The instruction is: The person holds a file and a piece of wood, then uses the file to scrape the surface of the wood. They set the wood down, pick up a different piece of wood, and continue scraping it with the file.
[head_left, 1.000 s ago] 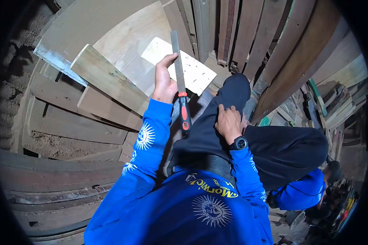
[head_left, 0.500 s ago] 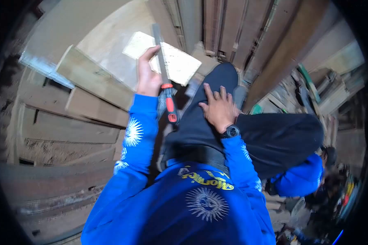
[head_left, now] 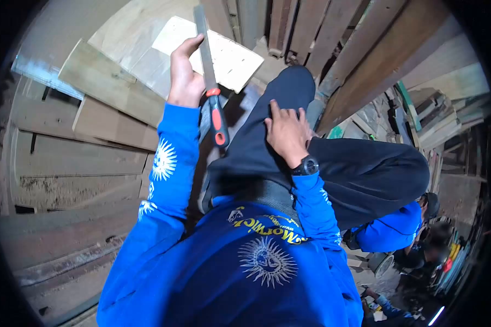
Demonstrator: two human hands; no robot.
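Blue sweatshirt (head_left: 256,272) fills the bottom of the view. Right hand (head_left: 287,132) lies flat and relaxed on the raised black-trousered knee (head_left: 267,136), fingers spread, holding nothing, watch (head_left: 306,166) on the wrist. Left hand (head_left: 184,76) grips a file (head_left: 208,71) by its blade, red-and-black handle hanging toward the body. Beyond it, a pale board (head_left: 229,57) lies on stacked planks (head_left: 109,109).

Woodworking yard or timber workshop. Rough planks (head_left: 360,49) are standing on end along the far side; cut boards (head_left: 109,122) and a pale plywood offcut (head_left: 229,57) are lying stacked over a dirt floor; more offcuts (head_left: 436,117) are piling up at right.
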